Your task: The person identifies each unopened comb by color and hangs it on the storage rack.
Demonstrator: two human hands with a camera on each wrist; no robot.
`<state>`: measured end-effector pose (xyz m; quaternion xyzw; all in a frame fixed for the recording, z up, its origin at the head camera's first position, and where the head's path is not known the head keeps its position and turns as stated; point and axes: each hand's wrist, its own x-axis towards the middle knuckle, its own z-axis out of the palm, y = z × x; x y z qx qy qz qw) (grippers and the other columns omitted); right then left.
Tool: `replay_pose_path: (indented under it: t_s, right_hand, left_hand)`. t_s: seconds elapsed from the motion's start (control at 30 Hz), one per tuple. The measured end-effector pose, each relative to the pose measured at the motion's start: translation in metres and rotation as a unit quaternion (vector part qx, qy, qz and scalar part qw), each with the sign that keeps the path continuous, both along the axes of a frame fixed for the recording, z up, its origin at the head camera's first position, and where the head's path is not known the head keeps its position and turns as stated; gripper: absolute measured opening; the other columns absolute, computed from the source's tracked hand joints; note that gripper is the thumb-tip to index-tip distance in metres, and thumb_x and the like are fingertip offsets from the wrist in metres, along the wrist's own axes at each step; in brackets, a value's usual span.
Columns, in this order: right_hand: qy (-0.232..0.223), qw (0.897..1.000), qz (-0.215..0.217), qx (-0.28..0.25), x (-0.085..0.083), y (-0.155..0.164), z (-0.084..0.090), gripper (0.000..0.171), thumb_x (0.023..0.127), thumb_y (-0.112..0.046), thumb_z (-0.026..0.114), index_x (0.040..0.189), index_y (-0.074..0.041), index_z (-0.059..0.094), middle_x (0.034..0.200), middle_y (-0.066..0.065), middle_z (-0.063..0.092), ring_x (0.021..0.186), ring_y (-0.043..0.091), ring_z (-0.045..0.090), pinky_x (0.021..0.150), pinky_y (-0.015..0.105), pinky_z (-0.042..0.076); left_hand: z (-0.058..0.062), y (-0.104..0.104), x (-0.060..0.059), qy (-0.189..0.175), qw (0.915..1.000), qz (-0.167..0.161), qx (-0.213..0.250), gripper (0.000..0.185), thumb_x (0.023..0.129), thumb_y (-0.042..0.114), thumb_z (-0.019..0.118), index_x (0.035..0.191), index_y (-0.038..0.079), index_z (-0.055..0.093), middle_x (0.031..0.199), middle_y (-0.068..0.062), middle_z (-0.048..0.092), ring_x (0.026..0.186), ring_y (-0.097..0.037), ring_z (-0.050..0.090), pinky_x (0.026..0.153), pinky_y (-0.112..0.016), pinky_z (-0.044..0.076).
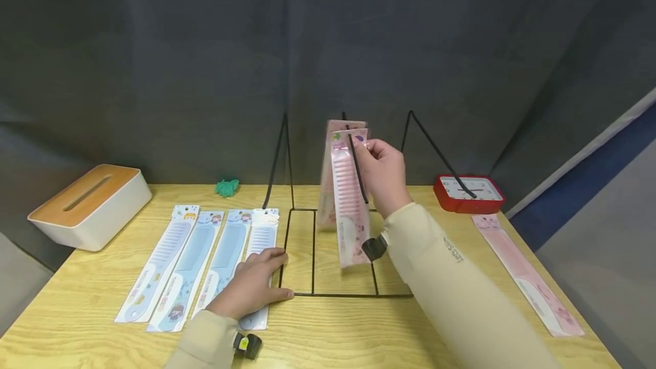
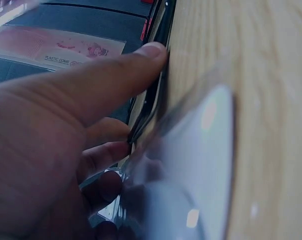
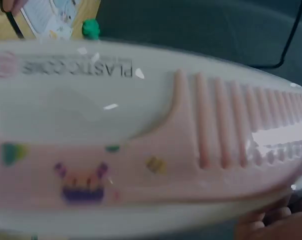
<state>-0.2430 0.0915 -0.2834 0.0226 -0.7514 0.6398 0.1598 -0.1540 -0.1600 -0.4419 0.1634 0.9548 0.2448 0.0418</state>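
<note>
Right wrist view: packaged pink comb, printed cartoon, "PLASTIC COMB" lettering.

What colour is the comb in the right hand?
Pink comb, in clear packaging; clearest in the right wrist view.

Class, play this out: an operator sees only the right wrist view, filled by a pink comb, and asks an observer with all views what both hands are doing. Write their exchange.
Observer: The right hand pinches the pink comb near its top, at the middle arm of a wire rack.
Operator: Any other comb there?
Observer: Yes, a second pink comb sits just behind it.
Operator: And the left hand?
Observer: The left hand rests flat on a white comb, thumb against the rack's base.
</note>
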Motion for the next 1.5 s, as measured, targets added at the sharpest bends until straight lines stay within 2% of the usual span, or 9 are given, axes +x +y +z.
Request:
replay_pose_path:
  t_s: [0.13, 0.3, 0.53, 0.7, 1.0, 1.2, 1.3, 1.4, 1.5]
  right_hand:
    - [-0.009, 1.000, -0.014, -0.014, -0.014, -0.002, -0.001, 0.036, 0.096, -0.041, 0.068, 0.084, -0.008, 0.060, 0.080, 0.002, 0.054, 0.073, 0.016, 0.048, 0.061, 0.028, 0.041]
    - [-0.020, 1.000, -0.018, -0.008, -0.017, 0.011, -0.012, 0.033, 0.095, -0.042, 0.069, 0.092, -0.009, 0.067, 0.086, 0.001, 0.059, 0.083, 0.017, 0.051, 0.074, 0.032, 0.044]
    - [-0.027, 0.998, 0.021, 0.051, -0.015, 0.053, -0.042, 0.044, 0.093, -0.048, 0.069, 0.103, -0.006, 0.067, 0.092, 0.007, 0.063, 0.084, 0.021, 0.058, 0.080, 0.038, 0.049]
    - [-0.050, 0.992, 0.010, 0.115, -0.014, 0.104, -0.070, 0.050, 0.094, -0.051, 0.067, 0.106, -0.003, 0.067, 0.099, 0.014, 0.066, 0.089, 0.027, 0.061, 0.077, 0.031, 0.051]
    - [-0.113, 0.959, -0.059, 0.251, -0.024, 0.213, -0.121, 0.051, 0.097, -0.054, 0.059, 0.111, -0.005, 0.068, 0.102, 0.011, 0.066, 0.087, 0.020, 0.055, 0.070, 0.032, 0.044]
    - [-0.138, 0.940, -0.123, 0.287, -0.022, 0.270, -0.143, 0.050, 0.096, -0.049, 0.062, 0.115, -0.003, 0.068, 0.108, 0.021, 0.068, 0.093, 0.029, 0.058, 0.073, 0.036, 0.043]
    - [-0.152, 0.931, -0.162, 0.291, -0.017, 0.292, -0.147, 0.053, 0.096, -0.045, 0.062, 0.122, 0.001, 0.064, 0.122, 0.026, 0.063, 0.104, 0.038, 0.055, 0.079, 0.044, 0.043]
    - [-0.205, 0.921, -0.174, 0.281, -0.011, 0.306, -0.146, 0.068, 0.095, -0.046, 0.062, 0.138, 0.005, 0.051, 0.138, 0.031, 0.051, 0.118, 0.046, 0.048, 0.092, 0.057, 0.043]
    - [-0.260, 0.897, -0.143, 0.327, -0.004, 0.317, -0.145, 0.087, 0.094, -0.053, 0.060, 0.147, 0.012, 0.035, 0.145, 0.039, 0.038, 0.127, 0.056, 0.038, 0.103, 0.065, 0.035]
  left_hand:
    - [0.000, 0.003, 0.001, -0.002, 1.0000, -0.001, 0.002, 0.079, 0.082, 0.047, 0.081, 0.144, 0.006, 0.054, 0.153, -0.007, 0.044, 0.133, -0.034, 0.044, 0.100, -0.060, 0.035]
    - [0.002, 0.007, 0.002, -0.003, 1.0000, -0.008, 0.001, 0.079, 0.083, 0.047, 0.080, 0.145, 0.006, 0.053, 0.154, -0.008, 0.043, 0.133, -0.035, 0.044, 0.100, -0.061, 0.035]
    - [0.004, 0.011, 0.002, -0.001, 1.0000, -0.009, 0.000, 0.080, 0.082, 0.047, 0.081, 0.144, 0.005, 0.054, 0.153, -0.009, 0.044, 0.132, -0.034, 0.044, 0.100, -0.060, 0.036]
    - [0.003, 0.012, 0.003, -0.002, 0.9999, -0.010, -0.001, 0.080, 0.082, 0.048, 0.080, 0.145, 0.006, 0.053, 0.153, -0.008, 0.044, 0.132, -0.034, 0.044, 0.100, -0.059, 0.036]
    - [0.004, 0.004, 0.001, 0.003, 1.0000, -0.009, -0.002, 0.080, 0.082, 0.047, 0.081, 0.145, 0.006, 0.053, 0.153, -0.007, 0.044, 0.133, -0.034, 0.044, 0.101, -0.059, 0.035]
    - [0.000, 0.002, 0.004, -0.002, 0.9999, -0.011, 0.003, 0.081, 0.082, 0.048, 0.081, 0.145, 0.006, 0.053, 0.154, -0.007, 0.044, 0.132, -0.034, 0.045, 0.101, -0.060, 0.035]
    - [0.001, 0.001, 0.006, -0.002, 0.9999, -0.010, 0.004, 0.080, 0.082, 0.047, 0.081, 0.145, 0.006, 0.053, 0.153, -0.007, 0.044, 0.132, -0.034, 0.045, 0.101, -0.060, 0.035]
    - [0.002, 0.000, 0.007, 0.001, 0.9999, -0.011, 0.006, 0.080, 0.082, 0.046, 0.081, 0.145, 0.006, 0.053, 0.153, -0.007, 0.044, 0.131, -0.034, 0.045, 0.101, -0.060, 0.035]
    - [0.003, 0.000, 0.008, 0.004, 0.9999, -0.012, 0.006, 0.080, 0.081, 0.046, 0.082, 0.144, 0.005, 0.053, 0.153, -0.008, 0.045, 0.131, -0.034, 0.045, 0.101, -0.060, 0.035]
